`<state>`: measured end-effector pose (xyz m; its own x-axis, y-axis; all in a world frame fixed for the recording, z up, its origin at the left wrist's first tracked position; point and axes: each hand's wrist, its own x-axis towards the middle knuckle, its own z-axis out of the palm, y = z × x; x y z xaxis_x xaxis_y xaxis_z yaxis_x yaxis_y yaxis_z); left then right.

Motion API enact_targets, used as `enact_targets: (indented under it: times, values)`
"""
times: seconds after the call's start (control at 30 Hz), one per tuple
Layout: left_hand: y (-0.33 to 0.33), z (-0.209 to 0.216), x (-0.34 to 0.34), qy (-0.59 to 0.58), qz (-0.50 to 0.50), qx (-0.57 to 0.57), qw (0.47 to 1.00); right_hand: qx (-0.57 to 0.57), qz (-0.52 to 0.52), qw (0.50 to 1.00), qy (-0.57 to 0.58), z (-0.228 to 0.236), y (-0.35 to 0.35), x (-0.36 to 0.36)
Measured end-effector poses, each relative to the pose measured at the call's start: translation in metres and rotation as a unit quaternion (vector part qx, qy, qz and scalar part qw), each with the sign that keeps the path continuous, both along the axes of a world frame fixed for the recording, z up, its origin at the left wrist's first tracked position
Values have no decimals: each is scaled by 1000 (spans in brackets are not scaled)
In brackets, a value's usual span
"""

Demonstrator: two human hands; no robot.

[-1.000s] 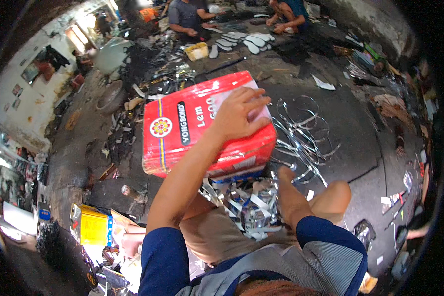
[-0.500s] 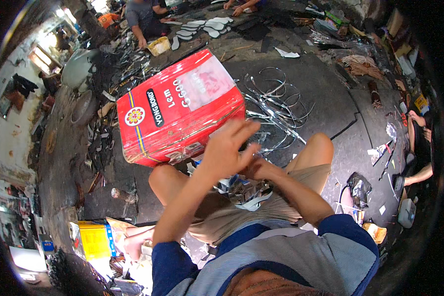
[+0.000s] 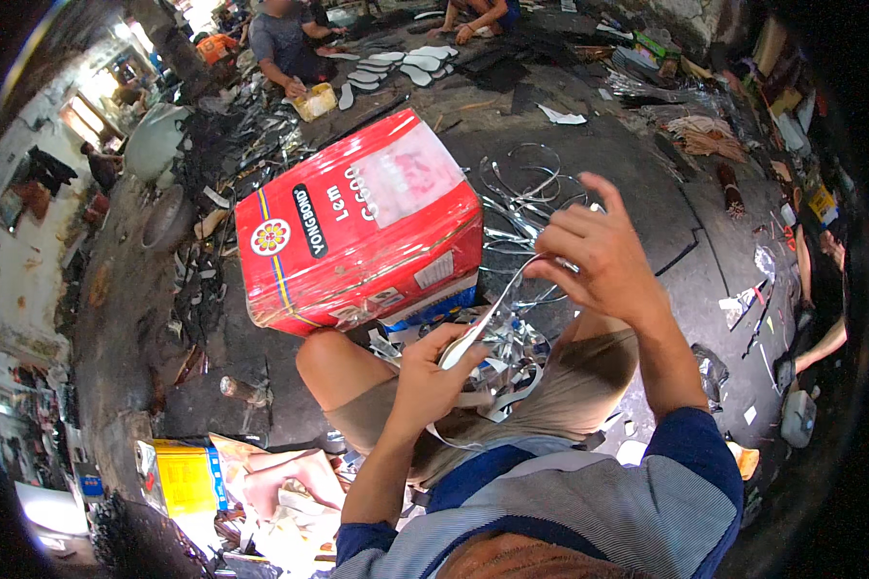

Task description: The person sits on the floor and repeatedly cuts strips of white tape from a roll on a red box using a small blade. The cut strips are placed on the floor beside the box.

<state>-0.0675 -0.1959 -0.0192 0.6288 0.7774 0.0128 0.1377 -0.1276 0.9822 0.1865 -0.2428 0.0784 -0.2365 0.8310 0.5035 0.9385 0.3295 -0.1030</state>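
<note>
Between my hands runs a narrow white and silvery strip (image 3: 493, 316), slanting up from left to right. My left hand (image 3: 429, 380) pinches its lower part above my lap, and a thin tail hangs below that hand. My right hand (image 3: 597, 259), higher and farther right, grips the upper end between thumb and fingers, with one finger raised. Under the strip, shiny scraps (image 3: 523, 349) lie in a heap between my legs. Just beyond my left hand stands a big red box (image 3: 377, 253) with shiny tape on it. Loops of silvery strip (image 3: 528, 183) lie behind my right hand.
White sole-shaped pieces (image 3: 421, 64) lie on the dark floor ahead, near a person (image 3: 288, 43) with a yellow container (image 3: 316, 101). Another person's arm (image 3: 821, 345) shows at far right. A yellow box (image 3: 183, 473) and paper scraps lie at lower left.
My hands, close together before, have parted. The right went up and to the right, the left down and to the left. The strip now shows stretched between them.
</note>
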Motion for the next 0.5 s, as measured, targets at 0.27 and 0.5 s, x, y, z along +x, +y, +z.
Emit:
enact_targets:
  times: [0.27,0.5]
  values:
    - [0,13,18,-234,-12,-81,969,30,155,987,-11,-2,0,-28]
    - [-9,12,22,-145,78,231,959,-10,120,991,50,10,-3,-21]
